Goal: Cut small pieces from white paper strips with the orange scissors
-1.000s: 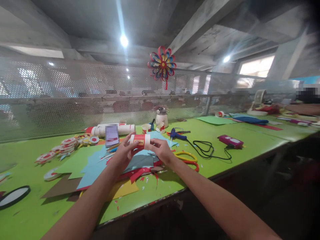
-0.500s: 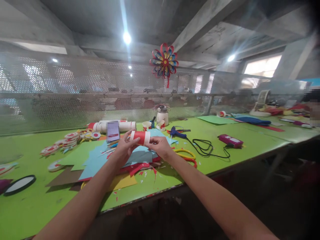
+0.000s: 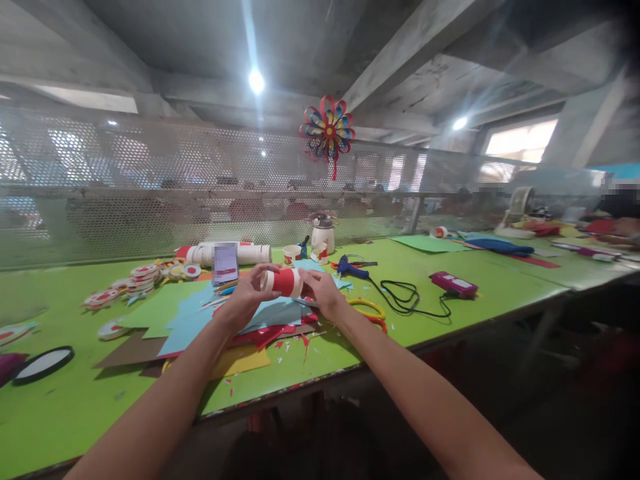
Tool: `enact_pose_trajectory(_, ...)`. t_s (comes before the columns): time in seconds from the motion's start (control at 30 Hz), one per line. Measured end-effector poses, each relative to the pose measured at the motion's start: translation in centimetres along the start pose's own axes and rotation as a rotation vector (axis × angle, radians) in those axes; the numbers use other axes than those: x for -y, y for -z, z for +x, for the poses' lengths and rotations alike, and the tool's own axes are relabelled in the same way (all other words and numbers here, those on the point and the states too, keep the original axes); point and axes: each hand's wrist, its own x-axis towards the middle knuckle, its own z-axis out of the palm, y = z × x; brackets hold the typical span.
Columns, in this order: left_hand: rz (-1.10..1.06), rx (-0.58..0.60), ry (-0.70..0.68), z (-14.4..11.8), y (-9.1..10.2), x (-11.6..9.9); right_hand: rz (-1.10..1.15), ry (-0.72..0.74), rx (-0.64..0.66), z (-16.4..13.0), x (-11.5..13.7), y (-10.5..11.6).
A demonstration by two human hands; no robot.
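Observation:
Between my two hands lies a paper cup [image 3: 284,283] on its side, white at both ends with a red band around its middle. My left hand [image 3: 249,293] is closed around its left end, fingers over the top and thumb below. At the other end, my right hand [image 3: 320,291] grips the white edge with bent fingers. The cup is held just above a heap of coloured paper sheets [image 3: 187,327], light blue, green, brown, red and yellow. A phone [image 3: 225,264] stands behind my left hand.
Yellow-and-red-handled scissors [image 3: 369,309] lie right of the heap. Beyond are a blue glue gun [image 3: 353,267], its black cable [image 3: 407,297] and a purple box [image 3: 454,284]. Cups and a bottle [image 3: 323,233] stand behind. Round paper pieces [image 3: 145,277] are stacked left. A perforated screen [image 3: 200,200] borders the table.
The cup has tilted and sits slightly lower, its right end now angled down. My right fingers have shifted up along its right edge. The view has turned slightly.

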Motion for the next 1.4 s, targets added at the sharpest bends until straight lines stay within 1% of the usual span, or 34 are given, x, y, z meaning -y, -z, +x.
enact_pose_trajectory(0.07,0.020,0.024,-0.006,-0.1,0.0,0.0,0.034,-0.019,0.013,0.1,-0.1,0.0)
enact_pose_trajectory(0.23,0.037,-0.055,0.046,0.1,0.0,0.3,0.046,-0.009,0.034,-0.1,0.2,0.0)
enact_pose_trajectory(0.37,-0.027,-0.072,0.053,0.3,0.1,0.5,0.023,0.004,0.060,-0.3,0.4,0.0)
enact_pose_trajectory(0.53,-0.053,-0.125,0.078,0.4,0.1,0.7,0.032,0.017,0.068,-0.1,0.0,-0.2)
enact_pose_trajectory(0.63,-0.052,-0.112,0.068,0.3,-0.1,0.8,0.037,0.030,0.074,0.0,-0.1,-0.4)
enact_pose_trajectory(0.77,-0.068,-0.052,0.069,0.3,-0.1,1.0,-0.016,0.040,0.088,-0.3,0.4,-0.9)
enact_pose_trajectory(0.83,-0.086,-0.068,0.064,0.4,0.2,1.0,-0.076,0.040,0.098,-0.4,0.9,-0.9)
enact_pose_trajectory(0.9,-0.104,-0.130,0.048,0.6,0.7,0.8,-0.164,0.035,0.101,-0.5,1.6,-0.2)
enact_pose_trajectory(0.93,-0.117,-0.161,0.040,0.7,1.0,0.7,-0.221,0.028,0.102,-0.6,2.1,0.6)
enact_pose_trajectory(1.0,-0.149,-0.205,0.026,1.0,1.5,0.4,-0.361,0.005,0.114,-0.9,3.0,2.9)
enact_pose_trajectory(1.07,-0.178,-0.227,0.012,1.3,1.8,0.2,-0.526,-0.023,0.146,-1.6,3.9,5.7)
enact_pose_trajectory(1.13,-0.195,-0.275,0.002,1.5,2.0,0.0,-0.697,-0.062,0.229,-2.8,4.6,8.3)
enact_pose_trajectory(1.2,-0.228,-0.301,0.008,1.6,2.2,0.0,-0.846,-0.107,0.330,-4.3,5.0,10.0)
enact_pose_trajectory(1.23,-0.243,-0.323,0.008,1.7,2.3,0.0,-0.908,-0.130,0.377,-5.1,5.0,10.5)
enact_pose_trajectory(1.3,-0.266,-0.354,0.006,1.7,2.5,0.0,-1.017,-0.172,0.443,-6.2,4.8,10.7)
enact_pose_trajectory(1.4,-0.308,-0.403,0.024,1.7,3.0,-0.2,-1.124,-0.238,0.490,-6.3,4.3,10.4)
